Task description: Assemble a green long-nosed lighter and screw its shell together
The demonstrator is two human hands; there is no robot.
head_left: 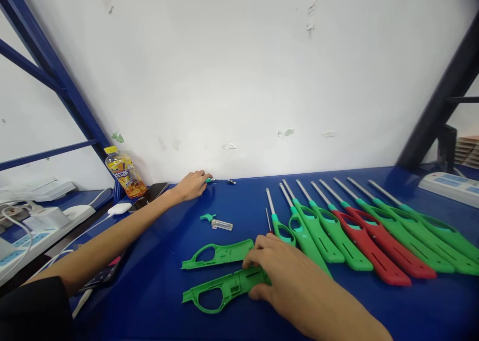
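Near the wall my left hand (192,185) reaches out, its fingers closed at a small teal part (208,180); a thin dark wire piece (230,181) lies just beyond. My right hand (286,276) holds the wide end of a green lighter shell half (224,288) between thumb and fingers, inner side up. Just above it on the table lies a second green shell half (220,253), close to the fingertips. Farther back are a teal trigger (207,217) and a clear fuel tank (222,225). A screwdriver (268,220) is partly hidden behind my right hand.
Several green and red long-nosed lighters (377,246) lie in a row at right on the blue table (157,291). At left are a drink bottle (129,173), phones (101,276), cables and a power strip (33,243). Another power strip (452,186) stands at far right.
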